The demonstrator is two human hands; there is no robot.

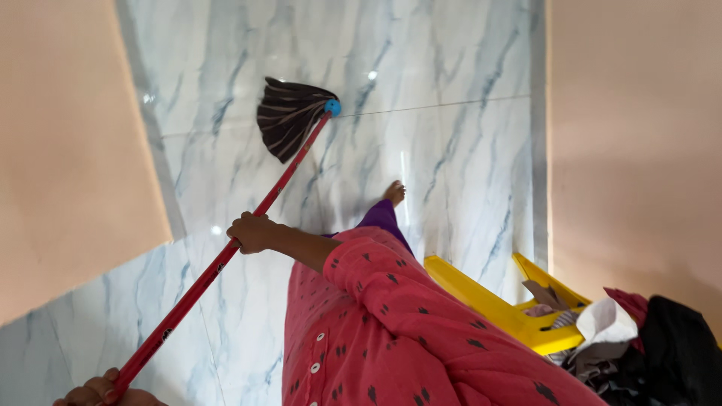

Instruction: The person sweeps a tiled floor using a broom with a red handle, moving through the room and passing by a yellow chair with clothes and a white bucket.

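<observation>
Marble floor lying between peach walls: mop handle running diagonally, mop head resting far ahead; right hand closing mid-shaft, left hand wrapping the near end.

Mop with long red handle slanting across the frame, dark striped strands on white marble floor, blue collar

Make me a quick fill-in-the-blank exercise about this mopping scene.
1. Both hands hold a mop by its ____ handle.
2. The floor is white marble veined in ____.
3. The plastic chair near the wall is ____.
4. The visible foot is ____.

Missing words: red; blue-grey; yellow; bare
</observation>
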